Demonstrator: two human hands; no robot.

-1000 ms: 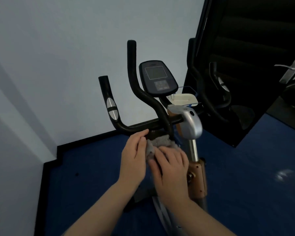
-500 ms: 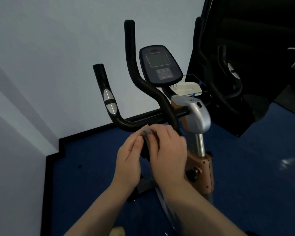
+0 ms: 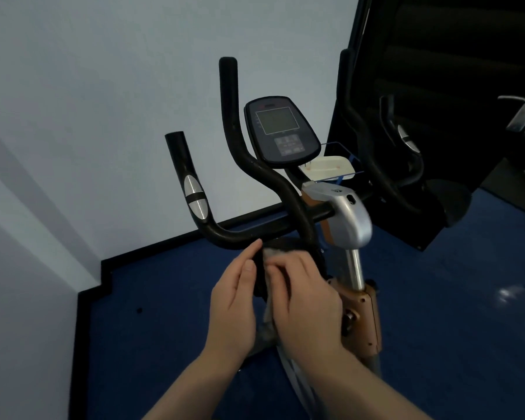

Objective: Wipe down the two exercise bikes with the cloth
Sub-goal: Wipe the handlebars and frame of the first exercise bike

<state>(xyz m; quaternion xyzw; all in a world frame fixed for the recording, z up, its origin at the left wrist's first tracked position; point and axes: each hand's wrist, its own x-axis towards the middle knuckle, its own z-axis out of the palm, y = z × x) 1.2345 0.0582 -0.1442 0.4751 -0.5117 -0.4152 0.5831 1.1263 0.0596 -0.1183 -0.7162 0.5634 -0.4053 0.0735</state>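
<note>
Pressing under the right hand [image 3: 303, 301], the cloth [image 3: 272, 256] peeks beyond its fingertips.

Floor [image 3: 437, 344] — dark blue, black skirting along the pale wall [image 3: 73, 101]. Standing on it: exercise bike [image 3: 349, 225] at centre; black panel [image 3: 455, 86] at right — leaning or fixed, unclear.

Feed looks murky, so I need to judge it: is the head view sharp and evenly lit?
Head view: dim, bluish; right side nearly black. Both hands, left and right, and the cloth are motion-blurred. Console fairly sharp. Glare patch on floor. Wide-angle bending at edges.
</note>
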